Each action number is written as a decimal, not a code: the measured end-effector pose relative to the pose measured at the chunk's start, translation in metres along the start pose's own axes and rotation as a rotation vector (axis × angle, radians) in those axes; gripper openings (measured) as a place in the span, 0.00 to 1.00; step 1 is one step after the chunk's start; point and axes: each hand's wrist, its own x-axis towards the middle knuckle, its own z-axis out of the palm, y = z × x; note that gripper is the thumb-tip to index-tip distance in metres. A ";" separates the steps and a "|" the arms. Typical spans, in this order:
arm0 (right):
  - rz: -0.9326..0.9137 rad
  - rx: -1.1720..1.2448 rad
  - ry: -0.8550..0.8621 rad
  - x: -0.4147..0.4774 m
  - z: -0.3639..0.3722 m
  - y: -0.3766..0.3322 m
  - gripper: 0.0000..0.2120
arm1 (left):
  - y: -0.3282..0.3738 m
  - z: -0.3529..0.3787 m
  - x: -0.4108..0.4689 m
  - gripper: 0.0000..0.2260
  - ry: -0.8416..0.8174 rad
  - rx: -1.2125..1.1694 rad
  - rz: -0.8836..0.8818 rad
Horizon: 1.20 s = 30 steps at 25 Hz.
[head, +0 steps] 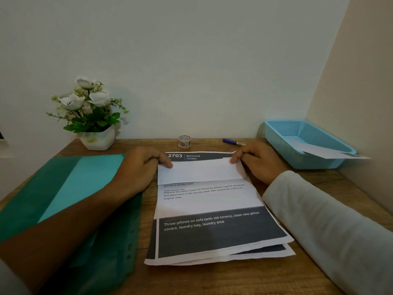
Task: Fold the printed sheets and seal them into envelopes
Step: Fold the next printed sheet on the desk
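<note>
Sheet [209, 201], far flap folded over; left hand [140, 167], right hand [259, 160] pinch its corners. Sheets beneath [265, 251] mostly hidden; folder [63, 188] cut off left.

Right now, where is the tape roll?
In the head view the tape roll stands at the back of the desk, centre, just beyond the sheet, between the flower pot on the left and the pen on the right.

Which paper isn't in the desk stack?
The white paper lying in the blue basket at far right, one end sticking out over its rim. The printed sheets lie stacked mid-desk; the left hand and right hand pinch a white folded piece atop them.
</note>
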 end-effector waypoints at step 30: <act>-0.216 -0.732 -0.598 -0.060 0.050 -0.059 0.43 | 0.038 0.021 -0.017 0.33 -0.696 0.872 0.063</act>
